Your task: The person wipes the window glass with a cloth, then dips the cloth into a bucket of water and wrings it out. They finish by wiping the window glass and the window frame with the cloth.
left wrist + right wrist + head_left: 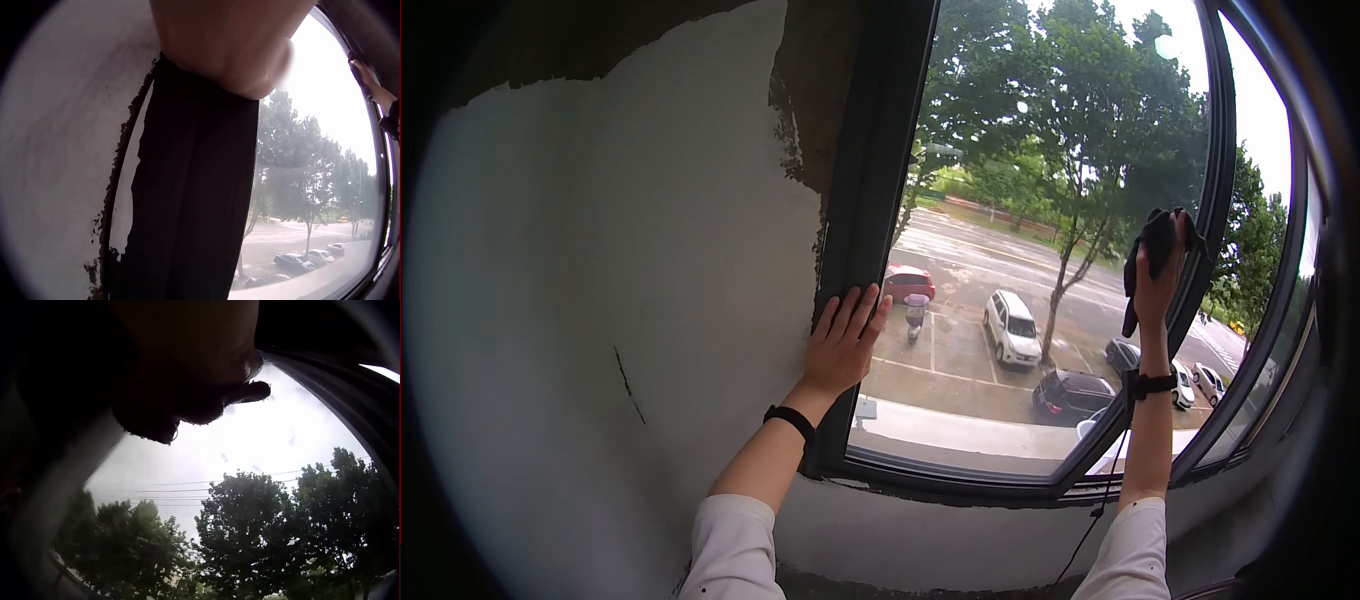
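Note:
In the head view, the left hand (841, 345) lies flat with spread fingers on the dark window frame (870, 190) at the pane's left side. The right hand (1157, 280) holds a black cloth (1162, 238) against the right part of the glass (1000, 240), beside the upright frame bar. In the left wrist view the left hand (231, 44) rests on the wide dark frame (187, 187). The right wrist view shows the dark cloth (203, 415) bunched under the right hand (187, 337); its fingers are mostly hidden there.
A pale wall (600, 250) with ragged plaster edges stands to the left. A thin black cord (1097, 513) hangs below the right wrist. Further panes curve away at the right. Beyond the glass are trees, parked cars and a road. A pale ledge (960, 428) runs outside the pane.

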{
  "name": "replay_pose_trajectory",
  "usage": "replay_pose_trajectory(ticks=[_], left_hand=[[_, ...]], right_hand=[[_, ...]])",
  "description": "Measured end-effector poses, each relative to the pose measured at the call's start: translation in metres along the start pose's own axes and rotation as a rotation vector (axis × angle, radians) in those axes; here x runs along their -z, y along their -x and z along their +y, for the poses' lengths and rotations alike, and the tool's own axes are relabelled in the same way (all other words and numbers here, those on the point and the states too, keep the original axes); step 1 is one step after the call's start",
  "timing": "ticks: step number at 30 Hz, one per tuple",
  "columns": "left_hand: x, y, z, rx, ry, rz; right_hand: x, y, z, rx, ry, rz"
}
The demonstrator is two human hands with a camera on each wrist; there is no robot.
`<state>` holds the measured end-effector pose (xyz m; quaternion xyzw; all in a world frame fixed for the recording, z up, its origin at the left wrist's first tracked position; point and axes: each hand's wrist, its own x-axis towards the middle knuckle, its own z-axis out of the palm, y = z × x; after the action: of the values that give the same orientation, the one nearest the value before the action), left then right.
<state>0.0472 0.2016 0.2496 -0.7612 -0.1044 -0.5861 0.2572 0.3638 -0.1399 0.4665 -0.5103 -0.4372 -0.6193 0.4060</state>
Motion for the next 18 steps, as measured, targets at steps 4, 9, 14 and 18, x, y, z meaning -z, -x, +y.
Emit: replay_pose_trajectory(ticks=[4,9,14,18], left_hand=[[0.000,0.001,0.000,0.008,0.001,0.014],[-0.003,0.002,-0.002,0.024,0.042,-0.015],[-0.003,0.001,-0.002,-0.014,0.030,0.006],[-0.005,0.002,-0.002,-0.031,-0.041,0.021]], right_hand=[[-0.047,-0.031,-0.021,-0.055,0.216,0.192],[-0.085,0.011,-0.142,0.157,0.008,-0.007],[-0.050,0.102,-0.146,0.495,-0.040,-0.586],[0.015,0.070,-0.054,0.291,0.057,-0.443]])
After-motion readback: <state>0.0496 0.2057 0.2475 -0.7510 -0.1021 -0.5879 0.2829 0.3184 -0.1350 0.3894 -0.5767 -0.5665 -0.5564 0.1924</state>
